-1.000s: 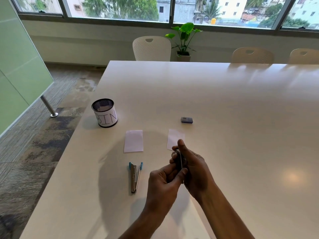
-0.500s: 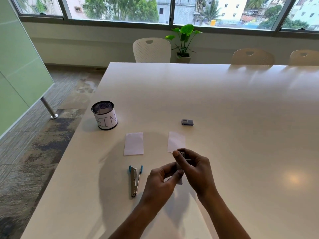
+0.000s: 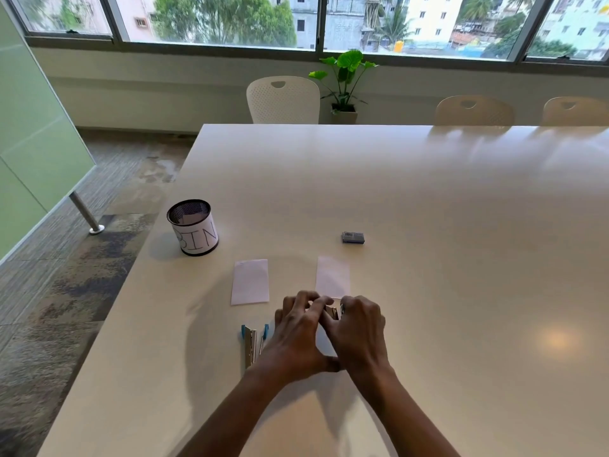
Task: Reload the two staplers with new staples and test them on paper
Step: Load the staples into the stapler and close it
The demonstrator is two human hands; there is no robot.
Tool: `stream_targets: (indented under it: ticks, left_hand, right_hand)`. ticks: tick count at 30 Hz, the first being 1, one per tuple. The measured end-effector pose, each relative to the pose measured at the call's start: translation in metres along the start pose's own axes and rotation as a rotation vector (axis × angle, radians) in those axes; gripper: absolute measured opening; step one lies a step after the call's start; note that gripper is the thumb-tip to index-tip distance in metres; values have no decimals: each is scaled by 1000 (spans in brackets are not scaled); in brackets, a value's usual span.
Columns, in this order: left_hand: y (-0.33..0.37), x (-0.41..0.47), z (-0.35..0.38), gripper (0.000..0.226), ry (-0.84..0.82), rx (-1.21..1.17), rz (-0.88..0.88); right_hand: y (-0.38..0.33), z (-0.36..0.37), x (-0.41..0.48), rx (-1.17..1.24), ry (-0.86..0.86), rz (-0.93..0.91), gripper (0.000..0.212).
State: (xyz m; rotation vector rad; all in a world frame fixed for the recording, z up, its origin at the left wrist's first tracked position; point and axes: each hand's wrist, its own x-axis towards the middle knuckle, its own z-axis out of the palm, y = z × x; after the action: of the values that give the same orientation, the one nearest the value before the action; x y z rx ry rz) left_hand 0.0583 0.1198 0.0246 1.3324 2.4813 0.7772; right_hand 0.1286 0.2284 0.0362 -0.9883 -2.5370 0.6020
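Both hands meet low over the glossy white worktop (image 3: 428,225), to the right of the black mesh cup with the white "BIN" label (image 3: 194,227) and nearer the person than it. Between them is a small stapler with a bare metal channel (image 3: 333,312). It is mostly hidden, and only a sliver of metal and a dark edge show past the fingertips. The left hand (image 3: 296,334) curls its fingers over the stapler's far end and the right hand (image 3: 361,331) wraps it from the other side, so each grip is clamped on it. With two hands this tight on so small a thing, one probably steadies the body while the other works the channel or lid. Whether staples are already seated I cannot tell.

The blue-handled metal stapler (image 3: 252,344) lies swung open on the worktop, right of the cup and nearer the person, just beside the left hand. Its channel faces up, likely so it can be loaded without being picked up.

A first white paper slip (image 3: 250,282) lies just right of the cup and a little nearer the person. A second white paper slip (image 3: 333,275) lies further right, its near edge meeting the fingertips. With one slip ahead of each stapler, they look set out for the test.

The small dark staple box (image 3: 353,237) sits well to the right of the cup, about level with it and within easy reach of the right hand.
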Motion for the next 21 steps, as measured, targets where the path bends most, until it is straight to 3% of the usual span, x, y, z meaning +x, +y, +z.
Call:
stream_targets:
  ticks: [10,17,21]
  left_hand:
    - [-13,10,3,121,-76,-25,-29]
    - [-19,20,-26,127,-248,-181,-65]
    - [-26,46,-43,107,-195,-173,-106]
  right_hand:
    - [9,15,3,-22,-69,41,46]
    - [21,-10,31,22,-261,44,60]
    - [32,-14,75,82,-205,103,71]
